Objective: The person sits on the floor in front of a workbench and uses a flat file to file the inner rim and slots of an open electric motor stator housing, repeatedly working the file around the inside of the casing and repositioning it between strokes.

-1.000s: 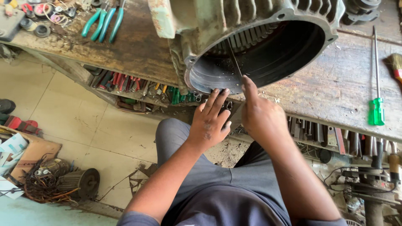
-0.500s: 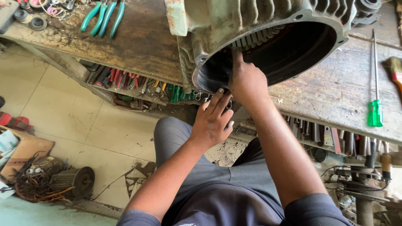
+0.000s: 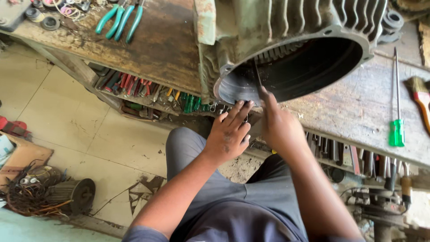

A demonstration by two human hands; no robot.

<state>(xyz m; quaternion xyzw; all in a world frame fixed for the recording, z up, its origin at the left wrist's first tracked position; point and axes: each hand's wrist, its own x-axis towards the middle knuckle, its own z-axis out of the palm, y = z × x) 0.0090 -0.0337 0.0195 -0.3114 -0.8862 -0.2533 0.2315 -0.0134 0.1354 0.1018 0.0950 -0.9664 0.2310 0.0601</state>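
A large grey-green motor housing (image 3: 286, 27) with cooling ribs lay on its side at the top centre of the frame, resting on a worn wooden workbench (image 3: 165, 45), its round open end facing the person. The left hand (image 3: 228, 134) sat just below the lower left edge of that opening, fingers spread and fingertips touching the rim, holding nothing. The right hand (image 3: 280, 125), just right of it, was closed around a thin dark blade (image 3: 257, 76) that ran up and a little left into the opening, against the inner wall; it looked like a hacksaw blade or a flat strip, though the view was too small to be sure. The two hands were near each other but apart.

On the bench at the upper left lay pliers with teal handles (image 3: 120, 20), and beyond them some small rings and washers (image 3: 40, 15). At the right of the frame a green-handled screwdriver (image 3: 396, 112) lay along the bench, with a paintbrush (image 3: 420, 96) just beside it at the edge. A shelf under the bench held a row of hand tools (image 3: 148, 89). At the lower left, on the tiled floor (image 3: 89, 134), sat a tangle of copper wire and an old winding (image 3: 45, 195).
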